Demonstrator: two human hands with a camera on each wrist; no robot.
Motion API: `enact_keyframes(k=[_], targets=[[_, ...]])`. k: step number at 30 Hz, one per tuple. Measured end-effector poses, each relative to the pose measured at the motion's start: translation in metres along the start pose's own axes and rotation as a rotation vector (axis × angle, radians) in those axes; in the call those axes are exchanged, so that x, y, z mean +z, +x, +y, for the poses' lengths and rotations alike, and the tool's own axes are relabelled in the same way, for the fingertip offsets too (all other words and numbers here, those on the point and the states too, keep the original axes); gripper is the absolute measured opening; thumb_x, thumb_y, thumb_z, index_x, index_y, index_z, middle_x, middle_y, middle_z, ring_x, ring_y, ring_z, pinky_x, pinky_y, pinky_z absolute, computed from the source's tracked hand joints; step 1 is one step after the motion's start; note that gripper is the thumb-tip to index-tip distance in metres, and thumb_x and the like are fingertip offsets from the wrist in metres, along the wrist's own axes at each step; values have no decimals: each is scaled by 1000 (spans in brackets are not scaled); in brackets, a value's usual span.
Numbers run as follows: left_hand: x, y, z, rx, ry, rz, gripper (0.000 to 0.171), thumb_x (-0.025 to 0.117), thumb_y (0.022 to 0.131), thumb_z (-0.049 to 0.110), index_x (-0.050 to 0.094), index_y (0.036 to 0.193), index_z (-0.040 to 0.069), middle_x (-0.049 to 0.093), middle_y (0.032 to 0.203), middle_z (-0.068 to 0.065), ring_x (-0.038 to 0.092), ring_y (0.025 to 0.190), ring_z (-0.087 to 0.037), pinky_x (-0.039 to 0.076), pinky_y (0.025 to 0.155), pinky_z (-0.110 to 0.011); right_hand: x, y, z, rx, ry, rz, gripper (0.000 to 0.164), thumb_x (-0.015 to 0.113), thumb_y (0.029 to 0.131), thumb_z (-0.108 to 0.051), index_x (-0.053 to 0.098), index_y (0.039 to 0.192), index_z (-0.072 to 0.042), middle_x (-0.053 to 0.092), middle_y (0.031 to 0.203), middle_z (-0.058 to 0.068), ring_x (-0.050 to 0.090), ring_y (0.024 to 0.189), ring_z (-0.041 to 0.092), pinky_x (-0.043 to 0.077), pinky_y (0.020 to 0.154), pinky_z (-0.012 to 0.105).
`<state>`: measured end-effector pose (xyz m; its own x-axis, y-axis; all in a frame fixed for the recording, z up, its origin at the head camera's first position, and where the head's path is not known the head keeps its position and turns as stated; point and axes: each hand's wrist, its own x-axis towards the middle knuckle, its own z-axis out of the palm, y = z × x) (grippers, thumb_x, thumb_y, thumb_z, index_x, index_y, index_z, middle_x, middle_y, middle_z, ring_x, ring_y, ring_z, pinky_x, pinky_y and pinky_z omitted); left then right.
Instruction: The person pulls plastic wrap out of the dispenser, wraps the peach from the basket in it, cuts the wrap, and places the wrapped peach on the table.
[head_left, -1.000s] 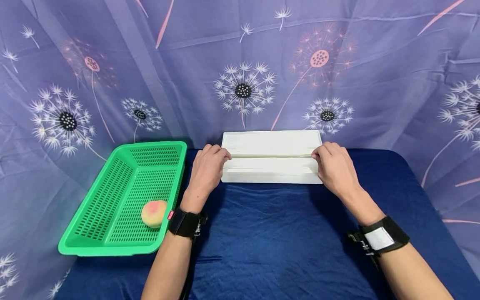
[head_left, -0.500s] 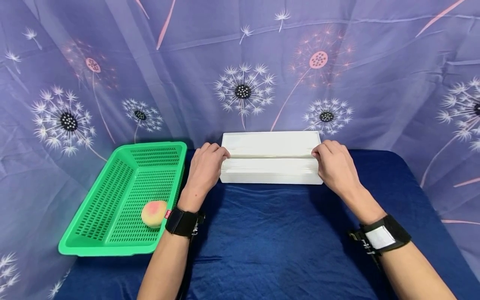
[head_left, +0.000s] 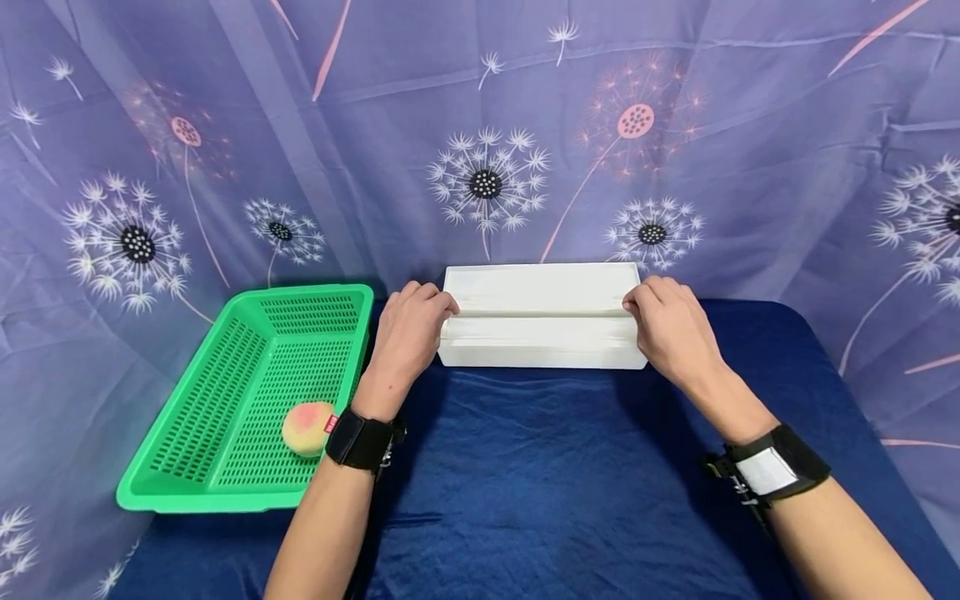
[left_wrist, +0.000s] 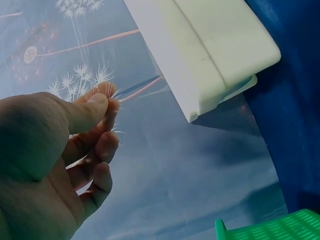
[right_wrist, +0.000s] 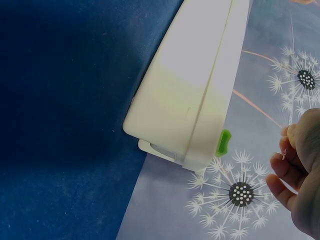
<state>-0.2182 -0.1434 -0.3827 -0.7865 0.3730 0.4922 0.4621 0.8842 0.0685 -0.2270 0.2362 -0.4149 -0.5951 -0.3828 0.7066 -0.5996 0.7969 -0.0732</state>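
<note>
Purple dandelion-print fabric curtain (head_left: 390,100) hangs behind a long white plastic box (head_left: 543,357)

Against that curtain, the box lies along the back edge of a dark blue cloth-covered table (head_left: 540,500), its long sides parallel to that edge. The left hand (head_left: 408,329) is at its left end and the right hand (head_left: 672,333) at its right. Both wrist views show the hands apart from the box itself: left thumb and forefinger meet in a narrow pinch, and the right fingertips curl in close. Between them runs what looks like a taut strip of clear film (head_left: 542,314), though it is too transparent to trace fully.

To do this well, I would keep the two pinches level and equally firm, and draw evenly from both ends so that the sheet neither creases nor skews. Tugging on one side would probably drag the light-looking box askew.

The box is smooth and glossy, with rounded corners, a straight seam along its length and a small green tab (right_wrist: 223,143) at its right end.

Near the table's left edge, a green perforated plastic basket (head_left: 225,502) carries a yellow-and-pink peach (head_left: 303,429) toward its front right corner.
</note>
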Motion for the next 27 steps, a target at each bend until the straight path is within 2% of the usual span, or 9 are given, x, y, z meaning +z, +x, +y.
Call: enact_keyframes(k=[6, 16, 27], targets=[[-4, 2, -1, 1, 14, -26, 14, 69, 103, 8, 81, 107, 15, 74, 102, -7, 62, 95, -30, 47, 78, -42, -3, 2, -1, -4, 14, -20, 5, 67, 97, 9, 69, 98, 4, 65, 89, 17, 63, 81, 38, 51, 75, 55], [-10, 4, 0, 26, 44, -44, 16, 66, 105, 8, 81, 108, 15, 74, 102, -6, 62, 95, -29, 49, 78, -42, -7, 6, -3, -14, 10, -26, 6, 67, 96, 9, 68, 101, 6, 64, 92, 18, 62, 75, 37, 52, 70, 51], [-17, 8, -2, 98, 86, -72, 21, 63, 105, 1, 80, 106, 13, 74, 102, -6, 64, 93, -28, 51, 76, -39, -10, 8, -3, -56, 27, -25, 5, 65, 97, 11, 66, 100, 8, 63, 93, 20, 62, 74, 36, 53, 64, 48]])
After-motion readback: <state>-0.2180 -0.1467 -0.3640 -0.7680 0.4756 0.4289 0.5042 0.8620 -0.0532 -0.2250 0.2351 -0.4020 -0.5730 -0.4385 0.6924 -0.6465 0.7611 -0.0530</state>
